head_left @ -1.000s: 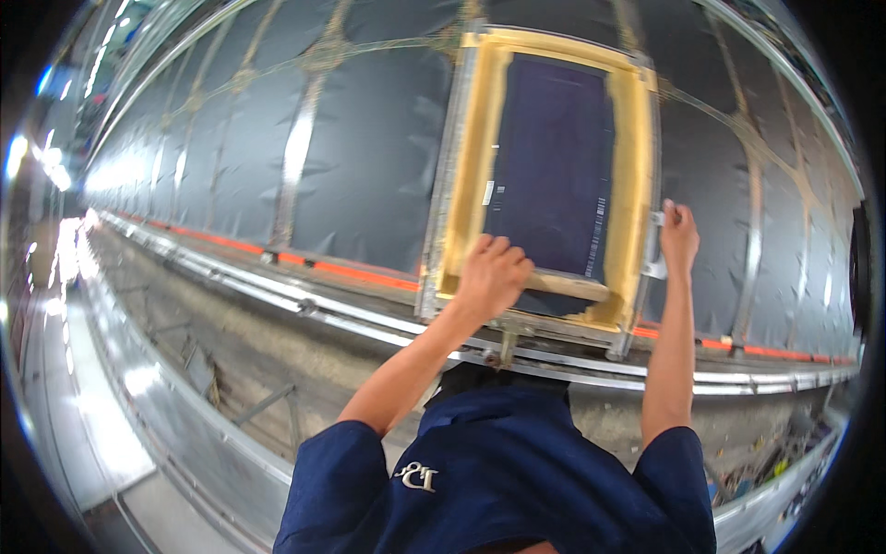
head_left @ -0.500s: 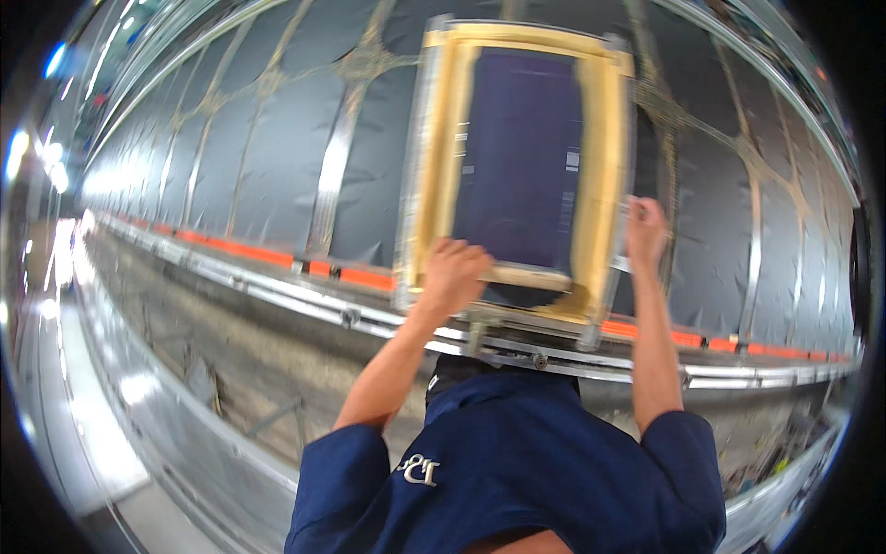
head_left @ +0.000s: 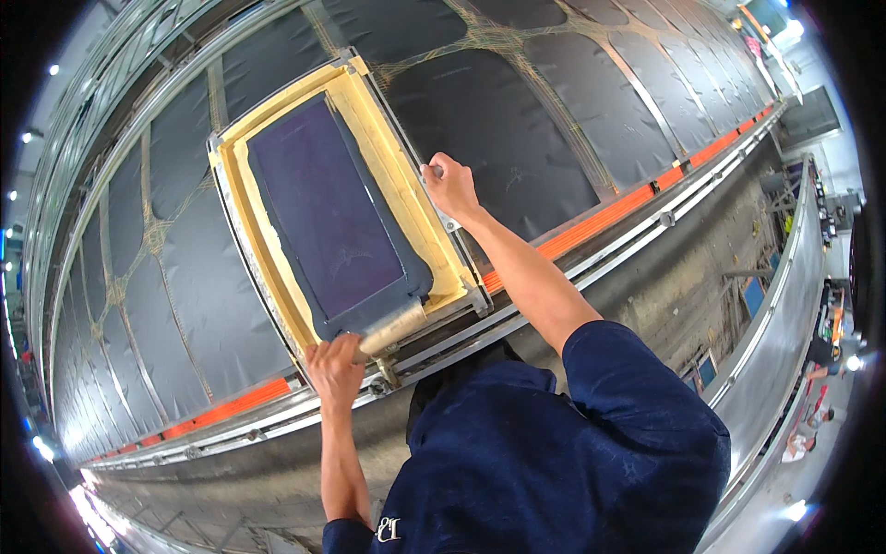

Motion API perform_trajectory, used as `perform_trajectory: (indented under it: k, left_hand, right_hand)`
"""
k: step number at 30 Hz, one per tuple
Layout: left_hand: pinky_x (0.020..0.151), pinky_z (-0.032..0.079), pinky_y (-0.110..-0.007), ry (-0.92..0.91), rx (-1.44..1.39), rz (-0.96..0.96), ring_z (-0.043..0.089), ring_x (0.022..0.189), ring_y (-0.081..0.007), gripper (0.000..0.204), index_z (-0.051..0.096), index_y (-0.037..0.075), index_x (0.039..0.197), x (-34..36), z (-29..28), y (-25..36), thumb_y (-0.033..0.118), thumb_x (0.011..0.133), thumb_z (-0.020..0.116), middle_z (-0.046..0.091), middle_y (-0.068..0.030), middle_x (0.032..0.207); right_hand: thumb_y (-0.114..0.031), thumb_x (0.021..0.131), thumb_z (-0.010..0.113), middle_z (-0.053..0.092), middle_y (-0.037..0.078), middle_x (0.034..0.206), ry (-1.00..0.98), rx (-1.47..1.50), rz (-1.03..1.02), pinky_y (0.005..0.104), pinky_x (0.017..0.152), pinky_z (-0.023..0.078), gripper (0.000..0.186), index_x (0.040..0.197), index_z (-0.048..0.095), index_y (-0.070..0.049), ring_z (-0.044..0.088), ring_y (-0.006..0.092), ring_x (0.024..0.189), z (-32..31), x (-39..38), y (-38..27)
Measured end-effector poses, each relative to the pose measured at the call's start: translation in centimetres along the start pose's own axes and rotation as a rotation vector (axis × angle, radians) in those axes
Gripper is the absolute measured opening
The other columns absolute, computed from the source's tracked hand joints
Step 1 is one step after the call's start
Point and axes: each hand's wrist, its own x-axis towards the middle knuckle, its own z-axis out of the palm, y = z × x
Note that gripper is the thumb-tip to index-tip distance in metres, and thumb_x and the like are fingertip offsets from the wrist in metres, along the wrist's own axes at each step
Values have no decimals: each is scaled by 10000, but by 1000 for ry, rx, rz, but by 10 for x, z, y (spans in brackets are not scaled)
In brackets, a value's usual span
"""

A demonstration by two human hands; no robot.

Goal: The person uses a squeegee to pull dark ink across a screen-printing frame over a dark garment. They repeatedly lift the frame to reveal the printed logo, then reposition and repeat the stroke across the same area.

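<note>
A screen-printing frame (head_left: 242, 198) with yellowish taped borders lies tilted across the dark table. Its mesh window (head_left: 328, 208) is deep purple, with dark ink around it. My left hand (head_left: 335, 371) is closed around one end of a wooden squeegee (head_left: 395, 331), which lies across the frame's near end. At the frame's right rail, my right hand (head_left: 449, 187) is curled with thumb and fingers together, gripping the side of the frame. Its fingertips partly hide what they hold there.
A long table (head_left: 517, 138) covered in black sheets with taped seams runs to both sides. Along its near edge go an orange strip (head_left: 591, 231) and a metal rail (head_left: 609, 270). A metal-sided structure (head_left: 766, 369) stands at right, with people (head_left: 812, 429) beyond it.
My view has turned, so the frame now appears tilted and farther left. The squeegee has come closer to the frame's near end with my left hand. My right hand stays at the right rail.
</note>
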Motion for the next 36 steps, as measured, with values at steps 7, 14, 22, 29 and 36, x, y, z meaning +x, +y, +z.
perform_trajectory:
  k: [7,14,22,29,36]
  left_hand:
    - [807,413,-391,-25,0,15,625,787,-219,400,724,120,990,-2,22,-12,-1,609,731,744,28,1025]
    - [781,412,-384,68,12,50,611,802,-212,347,700,128,947,130,38,-93,3,624,668,723,25,976]
    - [734,472,-410,202,54,121,650,716,-265,211,738,110,874,330,54,-224,102,681,824,705,-45,777]
    - [731,546,-455,-143,-72,-78,703,768,-370,321,791,79,916,437,36,-251,267,682,907,714,-149,746]
    - [788,547,-444,-331,-58,-227,729,870,-342,506,792,108,1079,460,42,-262,330,650,944,760,-150,891]
  right_hand:
    - [-307,975,634,653,190,675,-10,-173,61,499,627,481,241,969,668,-69,652,396,656,8,5,12]
    - [-433,985,609,710,191,1064,-420,-734,95,536,813,557,319,1079,716,-147,691,397,1010,-26,25,-34]
    - [-442,894,757,640,206,1309,-541,-295,-628,420,1016,504,571,1281,659,-33,609,367,1214,67,175,-134]
    - [-333,780,854,752,187,934,-781,-680,-615,461,844,572,467,1123,734,-39,724,365,915,141,280,-184]
    - [-268,759,873,742,196,825,-783,-663,-557,420,741,563,416,1045,749,7,729,328,781,169,296,-170]
